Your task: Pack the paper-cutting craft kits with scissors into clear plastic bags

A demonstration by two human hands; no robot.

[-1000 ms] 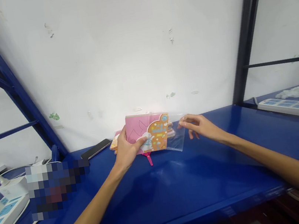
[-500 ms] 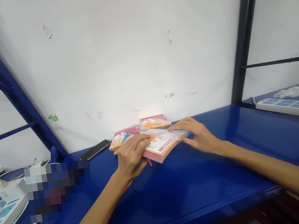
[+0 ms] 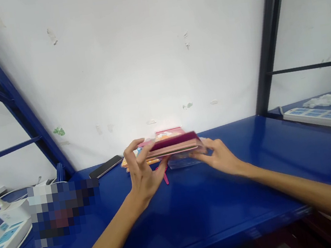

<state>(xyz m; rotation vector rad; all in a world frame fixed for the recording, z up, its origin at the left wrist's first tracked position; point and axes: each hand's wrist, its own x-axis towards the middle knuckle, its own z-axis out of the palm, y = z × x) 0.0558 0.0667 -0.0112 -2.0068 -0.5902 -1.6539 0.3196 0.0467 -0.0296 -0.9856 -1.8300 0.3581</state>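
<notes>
Both hands hold a stack of pink-edged booklets (image 3: 172,148) raised just above the shelf and tilted nearly edge-on, with a dark magenta cover showing and some motion blur. My left hand (image 3: 143,173) has its fingers spread at the stack's left end. My right hand (image 3: 216,155) grips the right end. A clear plastic bag (image 3: 181,163) lies beneath the stack. Behind it are a pink-and-orange booklet (image 3: 168,133) and an orange booklet edge (image 3: 132,162). A small pink plastic tab (image 3: 165,177) sticks out near my left hand.
A black smartphone (image 3: 105,166) lies on the blue metal shelf (image 3: 226,197) left of the booklets. White power strips (image 3: 3,243) (image 3: 320,117) sit at both sides, with cables at left. A pixelated patch (image 3: 63,211) covers part of the left shelf. Blue and black uprights frame the white wall.
The booklet stack, flat on the shelf under both hands half a second ago, is now lifted and tilted edge-on. My left hand's fingers have opened wider around its end.
</notes>
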